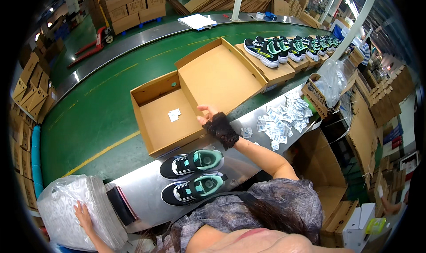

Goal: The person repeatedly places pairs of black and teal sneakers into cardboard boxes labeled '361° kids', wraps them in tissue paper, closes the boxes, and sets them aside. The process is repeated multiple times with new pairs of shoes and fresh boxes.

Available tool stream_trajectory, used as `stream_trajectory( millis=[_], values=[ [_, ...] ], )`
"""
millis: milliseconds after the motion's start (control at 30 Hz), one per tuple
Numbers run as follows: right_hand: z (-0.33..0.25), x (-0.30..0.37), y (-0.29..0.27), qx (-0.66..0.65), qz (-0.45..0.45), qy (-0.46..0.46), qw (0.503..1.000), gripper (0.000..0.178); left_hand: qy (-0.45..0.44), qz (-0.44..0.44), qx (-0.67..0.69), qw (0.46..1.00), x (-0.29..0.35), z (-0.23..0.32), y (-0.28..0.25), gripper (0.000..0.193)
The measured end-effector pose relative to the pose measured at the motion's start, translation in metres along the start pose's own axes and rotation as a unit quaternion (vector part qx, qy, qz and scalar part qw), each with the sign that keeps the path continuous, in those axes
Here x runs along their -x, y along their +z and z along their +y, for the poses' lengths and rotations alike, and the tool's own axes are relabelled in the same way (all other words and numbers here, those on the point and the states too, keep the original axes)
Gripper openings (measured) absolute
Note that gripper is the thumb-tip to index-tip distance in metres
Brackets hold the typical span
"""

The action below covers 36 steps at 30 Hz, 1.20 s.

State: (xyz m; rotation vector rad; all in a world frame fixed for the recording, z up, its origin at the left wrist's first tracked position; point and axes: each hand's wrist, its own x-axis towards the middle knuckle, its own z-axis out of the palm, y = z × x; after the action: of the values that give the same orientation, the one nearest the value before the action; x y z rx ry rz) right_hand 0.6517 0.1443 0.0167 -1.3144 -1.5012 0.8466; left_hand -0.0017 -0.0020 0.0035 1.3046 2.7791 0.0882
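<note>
the right grip (211, 116), slack with fingers apart and nothing seen in it, would do well to clear the rim of one open box (160, 131) beyond the desk's (151, 196) far edge. the left grip (82, 215) lies spread on one wrapped stack (62, 199). two shoes (178, 167) sit by the desk's near edge; two or three packets (174, 115), overlapping, lie inside.

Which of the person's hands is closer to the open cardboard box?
The right hand: in the picture it is over the near right part of the open cardboard box. The left hand is farther off, at the plastic-wrapped stack.
</note>
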Motion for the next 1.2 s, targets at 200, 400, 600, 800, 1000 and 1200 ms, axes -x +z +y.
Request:
stream_trajectory(
  millis=[200,400,600,800,1000,1200],
  values=[
    [-0.004,0.019,-0.013,-0.025,0.000,-0.057,0.998,0.033,-0.045,0.105,0.018,0.993,-0.006,0.019,0.002,0.037],
    [0.008,0.030,-0.020,-0.045,0.023,-0.049,0.998,0.032,-0.056,0.232,-0.126,0.963,0.003,0.041,0.001,0.025],
    [0.007,0.035,-0.025,-0.051,0.015,-0.026,0.998,0.028,0.004,0.213,-0.086,0.973,-0.048,-0.021,0.022,0.027],
    [0.010,0.036,-0.031,0.001,-0.006,-0.003,1.000,0.029,-0.017,0.094,0.225,0.970,-0.046,-0.031,-0.016,0.029],
    [-0.031,0.017,-0.033,0.008,-0.037,-0.053,0.998,0.023,0.053,0.022,0.633,0.772,0.018,0.028,-0.133,0.031],
    [-0.078,-0.001,0.047,-0.051,-0.294,-0.153,0.942,0.048,0.270,-0.073,0.730,0.624,0.033,0.170,-0.169,0.030]
  ],
)
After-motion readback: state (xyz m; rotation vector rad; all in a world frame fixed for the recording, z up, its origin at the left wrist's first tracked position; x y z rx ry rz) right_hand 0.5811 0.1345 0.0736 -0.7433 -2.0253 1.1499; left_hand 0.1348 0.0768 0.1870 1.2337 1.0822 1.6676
